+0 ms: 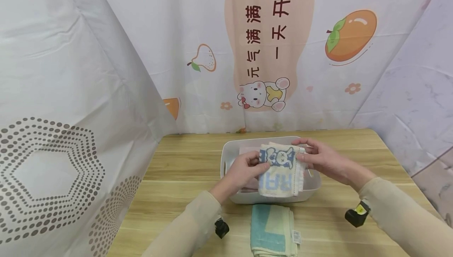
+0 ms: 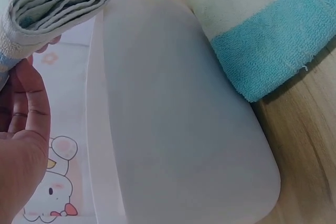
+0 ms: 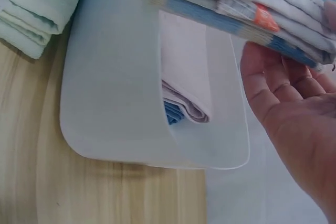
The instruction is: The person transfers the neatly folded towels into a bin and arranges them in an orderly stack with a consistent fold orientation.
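Both hands hold a folded cream towel (image 1: 277,176) with a blue bear pattern and pale blue letters, above the white plastic bin (image 1: 244,199). My left hand (image 1: 245,170) grips its left edge, thumb on the front face. On the other side, my right hand (image 1: 323,159) pinches the right edge, thumb in front and fingers behind. The right wrist view shows the towel's stacked layers and a small orange-and-white label (image 3: 265,18). Inside the bin lie a folded pale pink towel (image 3: 184,61) and a blue cloth (image 3: 173,113) partly hidden beneath it.
In front of the bin, a folded teal-and-cream towel (image 1: 270,229) with a white tag (image 1: 296,236) lies on the wooden table (image 1: 184,170). Printed curtains (image 1: 198,21) hang behind the table and at its sides.
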Demonstrator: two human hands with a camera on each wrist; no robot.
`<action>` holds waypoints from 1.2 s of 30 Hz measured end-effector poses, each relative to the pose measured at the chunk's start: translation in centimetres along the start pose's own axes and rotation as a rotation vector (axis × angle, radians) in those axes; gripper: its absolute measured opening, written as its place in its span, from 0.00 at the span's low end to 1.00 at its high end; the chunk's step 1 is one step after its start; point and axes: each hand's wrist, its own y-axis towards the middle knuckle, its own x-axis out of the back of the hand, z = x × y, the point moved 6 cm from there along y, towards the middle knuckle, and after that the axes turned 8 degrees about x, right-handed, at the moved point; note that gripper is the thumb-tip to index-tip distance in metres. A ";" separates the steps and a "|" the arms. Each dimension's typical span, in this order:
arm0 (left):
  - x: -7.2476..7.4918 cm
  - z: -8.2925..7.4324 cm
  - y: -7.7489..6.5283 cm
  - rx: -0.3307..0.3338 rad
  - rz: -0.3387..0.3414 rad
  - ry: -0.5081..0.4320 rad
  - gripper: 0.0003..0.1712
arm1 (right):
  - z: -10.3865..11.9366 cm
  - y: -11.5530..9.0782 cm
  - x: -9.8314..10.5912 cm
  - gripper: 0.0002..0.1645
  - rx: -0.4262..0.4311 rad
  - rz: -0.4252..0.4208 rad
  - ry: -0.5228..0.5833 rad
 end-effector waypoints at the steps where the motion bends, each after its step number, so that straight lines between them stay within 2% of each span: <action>1: 0.1 0.0 0.0 -0.001 -0.004 -0.006 0.13 | -0.1 0.0 -0.1 0.30 0.003 -0.002 0.007; 5: 0.3 -0.1 0.1 -0.014 -0.015 -0.030 0.14 | -0.6 0.0 -0.3 0.31 0.013 -0.002 0.031; 12: 0.6 -0.4 0.0 -0.035 -0.024 -0.060 0.13 | -1.2 0.1 -0.9 0.43 -0.022 -0.022 0.074; 15: 0.7 -0.4 0.1 -0.033 -0.032 -0.062 0.13 | -1.4 0.1 -1.1 0.45 -0.029 -0.029 0.099; 23: 1.2 -0.3 0.3 -0.017 -0.067 -0.090 0.15 | -2.0 0.2 -1.8 0.42 -0.036 -0.032 0.105; 29: 1.4 0.0 0.4 0.006 -0.087 -0.115 0.17 | -2.1 0.2 -2.0 0.44 -0.058 -0.102 0.069; 36: 2.0 0.8 0.7 0.055 -0.149 -0.061 0.18 | -2.0 0.2 -2.0 0.40 -0.069 -0.172 -0.005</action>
